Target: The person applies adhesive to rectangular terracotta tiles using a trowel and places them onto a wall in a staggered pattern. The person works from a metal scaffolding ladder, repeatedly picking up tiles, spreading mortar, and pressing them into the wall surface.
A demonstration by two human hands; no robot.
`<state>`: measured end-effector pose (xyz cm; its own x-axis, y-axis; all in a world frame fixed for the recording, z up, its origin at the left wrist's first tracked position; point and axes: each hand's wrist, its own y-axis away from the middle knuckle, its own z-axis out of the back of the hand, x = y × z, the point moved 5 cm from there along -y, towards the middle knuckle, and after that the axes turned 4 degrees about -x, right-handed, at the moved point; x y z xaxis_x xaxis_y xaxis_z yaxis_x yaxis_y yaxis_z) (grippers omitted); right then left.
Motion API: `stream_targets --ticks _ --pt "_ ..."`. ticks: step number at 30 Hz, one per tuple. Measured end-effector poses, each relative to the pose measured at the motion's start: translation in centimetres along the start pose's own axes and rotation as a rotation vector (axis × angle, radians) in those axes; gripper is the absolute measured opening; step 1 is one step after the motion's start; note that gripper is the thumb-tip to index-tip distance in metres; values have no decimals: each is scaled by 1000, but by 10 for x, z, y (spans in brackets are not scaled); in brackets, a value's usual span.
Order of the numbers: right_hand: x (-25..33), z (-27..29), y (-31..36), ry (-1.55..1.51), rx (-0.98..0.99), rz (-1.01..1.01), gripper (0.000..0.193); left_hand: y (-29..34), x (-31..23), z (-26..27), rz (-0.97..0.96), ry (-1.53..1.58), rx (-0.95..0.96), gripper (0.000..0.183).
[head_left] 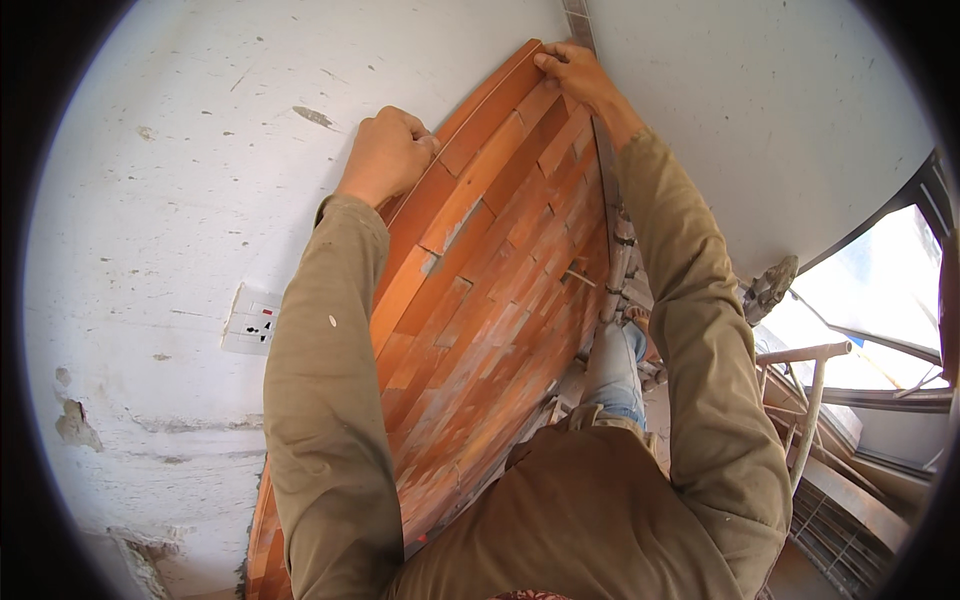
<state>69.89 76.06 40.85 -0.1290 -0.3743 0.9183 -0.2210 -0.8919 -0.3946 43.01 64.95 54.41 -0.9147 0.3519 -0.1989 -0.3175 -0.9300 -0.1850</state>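
Note:
A wall panel of orange-brown brick-like tiles runs up a white plastered wall. My left hand is a closed fist pressed against the left edge of the top long tile. My right hand grips the upper right corner of that same tile, fingers curled over its top edge beside a grey vertical strip. Both olive sleeves reach up from below.
A white wall socket sits left of the tiles. Patches of chipped plaster mark the lower left wall. My jeans-clad leg stands below. A wooden scaffold pole and a window are at right.

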Motion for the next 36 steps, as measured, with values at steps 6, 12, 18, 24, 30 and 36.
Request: stream_targets --ticks 6,12,18,24,30,36 --pt "4 -1 1 22 -14 -36 43 1 7 0 32 74 4 20" --pt "1 0 -1 4 -15 -35 43 5 1 2 -9 50 26 17" --pt "-1 -1 -2 22 -14 -41 43 1 6 -1 -15 40 2 18" --pt "-2 0 -3 -15 -16 -20 44 4 0 2 13 63 1 16" --pt "0 0 -2 -22 -10 -18 42 10 -8 7 69 147 17 14" --pt "3 0 0 -5 1 -50 44 8 -8 5 56 98 9 15"
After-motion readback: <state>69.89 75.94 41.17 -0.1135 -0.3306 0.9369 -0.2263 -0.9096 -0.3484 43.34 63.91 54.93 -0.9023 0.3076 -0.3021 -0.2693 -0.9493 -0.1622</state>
